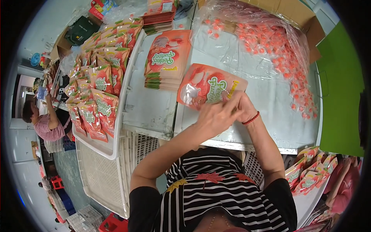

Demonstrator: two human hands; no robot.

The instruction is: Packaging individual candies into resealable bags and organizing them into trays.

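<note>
A flat pink candy pouch (199, 83) lies tilted on the table in front of me, printed with fruit pictures. My left hand (217, 119) reaches across its near edge, the fingers bent together over the pouch. Close against it, my right hand (246, 109), with a red bead bracelet on the wrist, is closed at the pouch's near right corner. The two hands meet there, and their fingertips are partly hidden. Just left of this pouch stands a stack of flat pouches (167, 54) of the same kind.
Small wrapped red candies (276, 58) spread from under clear plastic sheeting (247, 15) at the far right. Filled pouches (102, 81) crowd a white tray (112, 150) on the left. More pouches (309, 174) stand at the lower right near a person (344, 185). Another person (52, 121) works far left.
</note>
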